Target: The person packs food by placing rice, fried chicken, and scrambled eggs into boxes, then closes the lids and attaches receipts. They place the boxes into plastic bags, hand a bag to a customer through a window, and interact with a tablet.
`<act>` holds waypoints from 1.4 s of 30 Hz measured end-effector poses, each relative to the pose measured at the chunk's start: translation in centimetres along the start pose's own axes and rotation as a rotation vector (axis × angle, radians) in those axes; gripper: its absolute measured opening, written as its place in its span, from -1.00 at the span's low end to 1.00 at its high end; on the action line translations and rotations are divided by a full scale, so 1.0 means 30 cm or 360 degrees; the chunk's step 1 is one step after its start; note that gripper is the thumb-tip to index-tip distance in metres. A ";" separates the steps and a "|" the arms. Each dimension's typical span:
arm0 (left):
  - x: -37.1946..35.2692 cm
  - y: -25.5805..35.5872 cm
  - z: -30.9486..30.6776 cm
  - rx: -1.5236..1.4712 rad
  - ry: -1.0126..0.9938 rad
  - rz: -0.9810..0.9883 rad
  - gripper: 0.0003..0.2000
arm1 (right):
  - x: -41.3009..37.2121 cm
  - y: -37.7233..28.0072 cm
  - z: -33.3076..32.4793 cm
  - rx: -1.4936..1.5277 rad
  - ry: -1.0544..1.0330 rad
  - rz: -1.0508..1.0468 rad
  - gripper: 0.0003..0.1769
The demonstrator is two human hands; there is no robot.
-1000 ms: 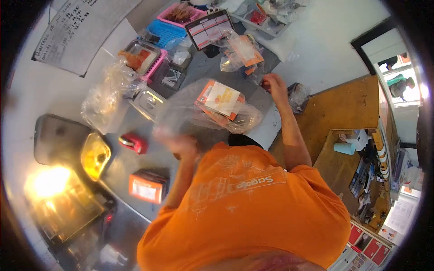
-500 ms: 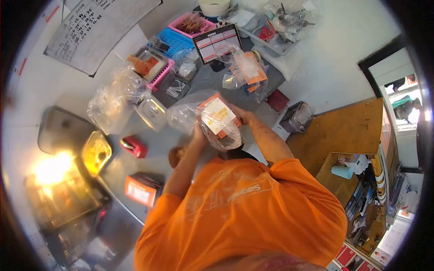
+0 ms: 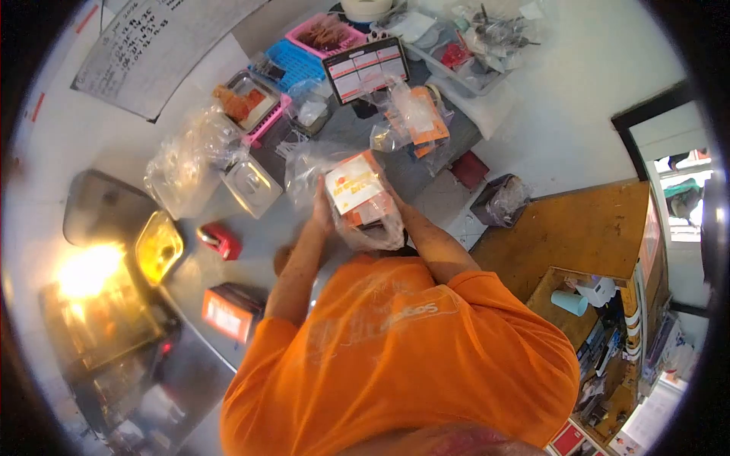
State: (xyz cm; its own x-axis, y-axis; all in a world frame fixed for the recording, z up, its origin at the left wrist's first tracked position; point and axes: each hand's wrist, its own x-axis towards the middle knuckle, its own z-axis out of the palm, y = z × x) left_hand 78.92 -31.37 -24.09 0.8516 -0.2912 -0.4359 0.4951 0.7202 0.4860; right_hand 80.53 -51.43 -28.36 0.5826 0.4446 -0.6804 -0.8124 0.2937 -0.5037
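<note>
An orange and white box (image 3: 357, 182) sits inside a clear plastic bag (image 3: 380, 237), close to my chest. My left hand (image 3: 322, 207) presses on the box's left side, its fingers partly hidden by the box and film. On the right side my right hand (image 3: 398, 205) grips the same package, with its fingers mostly behind it. Loose clear film spreads out beyond the left edge of the box. A second bagged orange box (image 3: 426, 121) lies further up on the dark counter (image 3: 353, 137), beside a tablet (image 3: 367, 71).
Left of me are a red stapler-like object (image 3: 219, 240), an orange and white carton (image 3: 230, 311), a metal lid (image 3: 252, 186) and a yellow-lit tray (image 3: 160, 247). Pink basket (image 3: 323, 34) and blue basket (image 3: 293, 67) stand at the back. A wooden surface (image 3: 566, 228) is at right.
The bagged box has turned slightly and moved a little left between my hands. My left hand has shifted up and left along its side.
</note>
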 end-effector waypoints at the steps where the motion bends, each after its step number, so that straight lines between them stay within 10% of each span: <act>1: 0.016 -0.014 0.004 0.0117 0.0054 0.0034 -0.29 | 0.014 0.022 -0.010 -0.0184 0.0113 -0.0132 -0.30; 4: -0.031 -0.033 0.068 0.0160 0.0202 0.0121 -0.40 | 0.030 0.035 -0.072 -0.1106 0.0710 -0.0469 -0.36; 5: -0.081 -0.027 0.113 0.0917 0.0315 0.0418 -0.49 | 0.017 -0.001 -0.114 -0.1234 0.0831 -0.0522 -0.38; 8: -0.206 0.038 0.194 0.1812 0.0574 0.0805 -0.68 | -0.112 -0.149 -0.146 -0.0808 0.0725 -0.0881 -0.43; 14: -0.449 0.096 0.420 0.2277 0.0690 0.1671 -0.75 | -0.476 -0.399 0.426 -0.2100 0.0716 -0.2427 -0.53; 16: -0.464 0.055 0.450 0.2362 0.0010 0.2087 -0.72 | -0.432 -0.431 0.487 -0.2343 0.0796 -0.2494 -0.56; 18: -0.427 -0.012 0.509 0.2686 -0.0094 0.1464 -0.69 | -0.351 -0.472 0.485 -0.2068 0.0429 -0.2141 -0.68; 22: -0.329 -0.126 0.316 0.3692 -0.0294 0.1185 -0.75 | -0.330 -0.605 0.473 -0.1991 0.0775 -0.2268 -0.76; 25: -0.481 0.074 0.368 0.3448 -0.0773 0.0732 -0.81 | -0.310 -0.706 0.372 -0.1762 0.0875 -0.2468 -0.77; 27: -0.531 0.173 0.335 0.2618 -0.0345 0.1411 -0.81 | -0.322 -0.731 0.333 -0.1345 0.0752 -0.1730 -0.72; 34: -0.461 -0.011 0.325 0.2681 -0.0597 0.1823 -0.81 | -0.297 -0.702 0.335 -0.1255 0.0580 -0.2059 -0.63; 38: -0.457 0.115 0.314 0.3370 -0.0209 0.0957 -0.78 | -0.358 -0.747 0.373 -0.1079 0.0809 -0.2066 -0.64; 40: -0.431 0.275 0.265 0.2867 -0.0087 0.1842 -0.86 | -0.363 -0.754 0.329 -0.0893 0.0867 -0.1953 -0.65; 42: -0.467 0.365 0.349 0.2076 0.0177 0.1624 -0.86 | -0.381 -0.768 0.282 -0.0922 0.0869 -0.1915 -0.67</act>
State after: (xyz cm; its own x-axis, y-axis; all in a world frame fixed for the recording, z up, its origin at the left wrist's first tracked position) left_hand 74.22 -25.99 -4.74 0.9076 0.0233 0.4192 -0.3716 -0.4202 0.8279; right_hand 92.38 -56.13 -4.48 0.9380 -0.2332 0.2566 0.2157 -0.1869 -0.9584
